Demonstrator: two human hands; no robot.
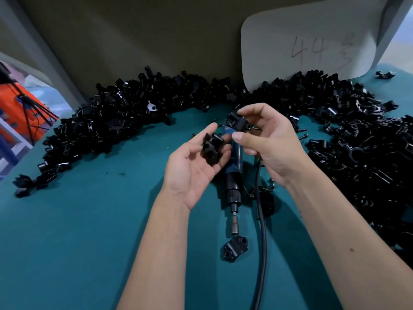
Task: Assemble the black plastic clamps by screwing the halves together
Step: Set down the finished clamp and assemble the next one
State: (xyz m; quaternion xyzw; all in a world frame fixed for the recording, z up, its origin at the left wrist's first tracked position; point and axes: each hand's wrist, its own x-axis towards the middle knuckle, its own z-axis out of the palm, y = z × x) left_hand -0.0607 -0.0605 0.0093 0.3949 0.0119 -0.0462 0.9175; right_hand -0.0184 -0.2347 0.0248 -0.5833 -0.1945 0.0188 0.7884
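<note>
Two bare hands meet above the teal desk (78,231). At far left, a heap of black clamp parts (107,121) curves along the back. The left hand (196,166) lies palm up, its grip loosely curled round a black clamp half (212,148). Beneath and between the hands lies a blue electric screwdriver (233,182), bit toward the person, with a loose clamp plate (234,248) just past its tip. The right hand (266,139) pinches another clamp half (240,123) between thumb and fingertips. A second heap (362,142) fills the right side.
</note>
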